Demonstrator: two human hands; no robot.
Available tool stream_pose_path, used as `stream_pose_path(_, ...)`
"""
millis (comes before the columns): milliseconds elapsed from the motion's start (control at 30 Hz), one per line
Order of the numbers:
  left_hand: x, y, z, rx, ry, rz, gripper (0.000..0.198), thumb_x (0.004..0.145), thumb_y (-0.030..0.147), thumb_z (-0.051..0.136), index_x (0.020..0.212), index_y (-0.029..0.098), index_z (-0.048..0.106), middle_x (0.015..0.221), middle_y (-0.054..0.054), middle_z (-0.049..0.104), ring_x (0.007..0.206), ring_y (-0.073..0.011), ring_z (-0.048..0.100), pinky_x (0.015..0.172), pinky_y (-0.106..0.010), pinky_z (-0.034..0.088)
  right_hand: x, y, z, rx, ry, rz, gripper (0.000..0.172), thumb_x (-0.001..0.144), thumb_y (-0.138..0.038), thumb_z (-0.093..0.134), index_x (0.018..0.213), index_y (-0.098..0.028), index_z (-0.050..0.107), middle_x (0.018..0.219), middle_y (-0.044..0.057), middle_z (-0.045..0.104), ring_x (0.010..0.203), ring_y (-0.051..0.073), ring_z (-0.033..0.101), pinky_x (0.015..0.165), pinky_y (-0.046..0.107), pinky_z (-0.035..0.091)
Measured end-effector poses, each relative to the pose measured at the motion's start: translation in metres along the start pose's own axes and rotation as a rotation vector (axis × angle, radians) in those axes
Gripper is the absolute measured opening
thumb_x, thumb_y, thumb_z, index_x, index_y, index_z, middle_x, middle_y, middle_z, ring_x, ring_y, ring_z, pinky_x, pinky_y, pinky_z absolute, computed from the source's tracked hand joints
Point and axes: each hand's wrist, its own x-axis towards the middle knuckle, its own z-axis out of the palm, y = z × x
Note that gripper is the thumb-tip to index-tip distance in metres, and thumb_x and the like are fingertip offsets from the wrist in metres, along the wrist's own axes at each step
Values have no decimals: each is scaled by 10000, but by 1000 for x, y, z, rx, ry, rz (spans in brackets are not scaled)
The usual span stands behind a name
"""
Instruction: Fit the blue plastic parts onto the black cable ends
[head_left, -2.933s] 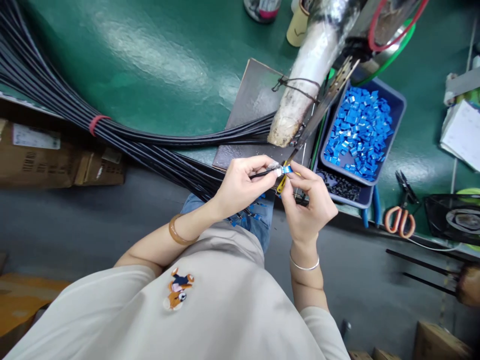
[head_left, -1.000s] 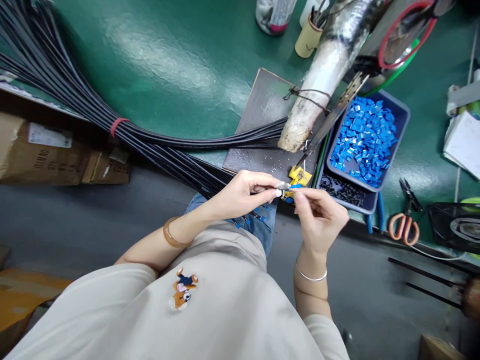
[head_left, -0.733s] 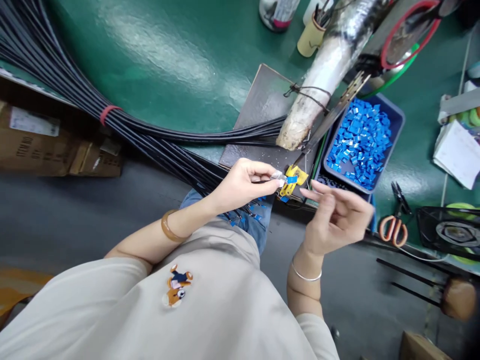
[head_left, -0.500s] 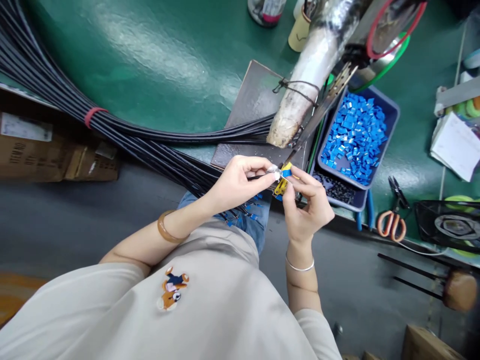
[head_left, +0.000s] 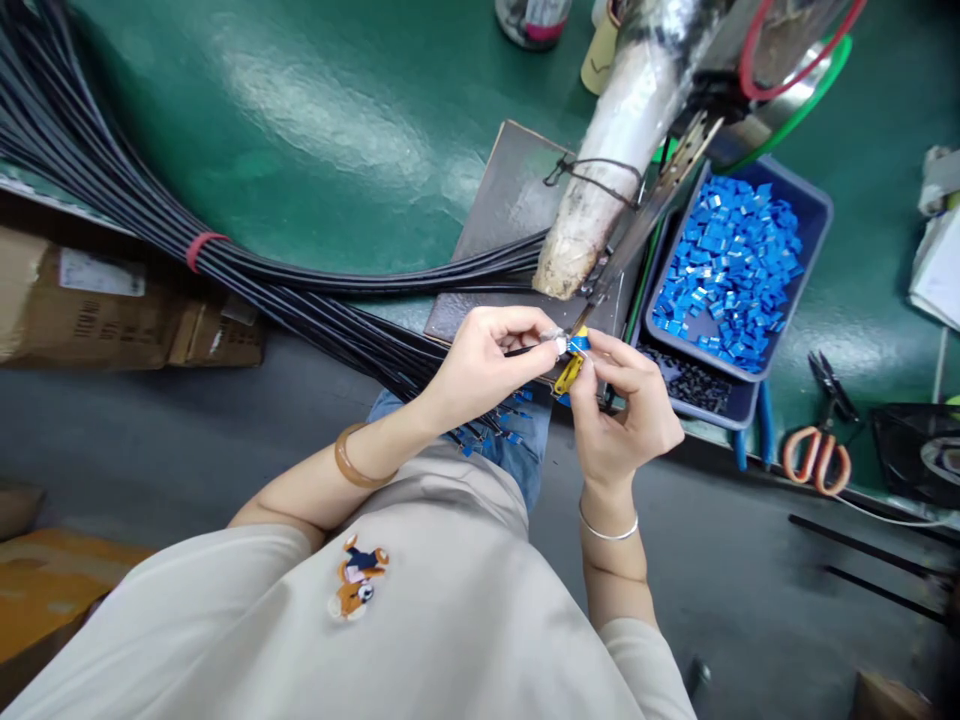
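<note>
Green desk (head_left: 337,130), glossy; scissors (head_left: 815,450) at near edge, grey floor (head_left: 247,440) below. Left grip (head_left: 487,365) clamped on black cable (head_left: 519,351), right grip (head_left: 626,400) on blue piece (head_left: 578,343).

The green tabletop (head_left: 375,60) is carrying a dark flat board (head_left: 514,185). Black cables (head_left: 259,268) are sweeping in from the left, one part reaching over the board, another passing over the near edge. Farther back, a jar (head_left: 532,22) and a pale yellow cup (head_left: 600,60) are standing. Right of the board, two grey trays (head_left: 814,230) are sitting, one overlapping the other. Beyond them, blue handles (head_left: 766,425) are jutting past the edge, orange-handled scissors (head_left: 823,432) are lying close by, and white papers (head_left: 939,268) are resting far right.
</note>
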Motion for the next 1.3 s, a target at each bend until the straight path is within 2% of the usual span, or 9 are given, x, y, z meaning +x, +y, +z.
stream_pose_path(167, 1, 1, 1, 0, 16, 11, 152, 822, 190, 641, 691, 114, 623, 638, 21, 537, 581, -43, 441, 532, -158, 359, 3, 0, -1, -23, -17, -5, 189, 808, -76, 663, 930, -211, 613, 1026, 45, 750, 904, 168, 736, 756, 291, 630)
stream_pose_path(300, 1, 2, 0, -23, 4, 20, 147, 821, 188, 640, 692, 118, 623, 628, 26, 528, 571, -39, 430, 535, -157, 362, 4, -1, -2, -69, -13, -32, 178, 809, -89, 667, 920, -223, 626, 1022, 35, 752, 911, 183, 738, 798, 334, 633)
stream_pose_path(500, 0, 3, -1, -42, -29, -64, 112, 784, 173, 661, 695, 116, 626, 592, 34, 523, 535, -34, 415, 501, -154, 338, -1, -3, -2, -22, -11, -43, 206, 764, -63, 684, 867, -213, 586, 1039, 46, 754, 831, 164, 747, 723, 282, 638)
stream_pose_path(733, -6, 4, -1, -17, -83, -103, 152, 791, 239, 675, 717, 117, 624, 589, 38, 495, 531, -38, 391, 499, -166, 323, -1, -7, -14, -38, -64, 16, 174, 797, -90, 673, 892, -219, 605, 1015, 31, 756, 858, 164, 745, 767, 286, 625)
stream_pose_path(867, -6, 3, 1, -13, -46, -104, 169, 821, 248, 639, 716, 119, 608, 592, 40, 452, 531, -39, 365, 495, -175, 300, 3, -7, -13, -49, -98, -5, 163, 801, -81, 669, 877, -212, 609, 1029, 44, 754, 896, 164, 738, 801, 290, 613)
stream_pose_path(1300, -1, 3, 3, -6, 10, -48, 162, 829, 244, 621, 727, 119, 632, 645, 15, 518, 573, -51, 425, 532, -172, 354, 8, -5, -6, -98, -65, -23, 152, 813, -112, 675, 894, -233, 635, 1048, 34, 748, 889, 170, 738, 797, 312, 634)
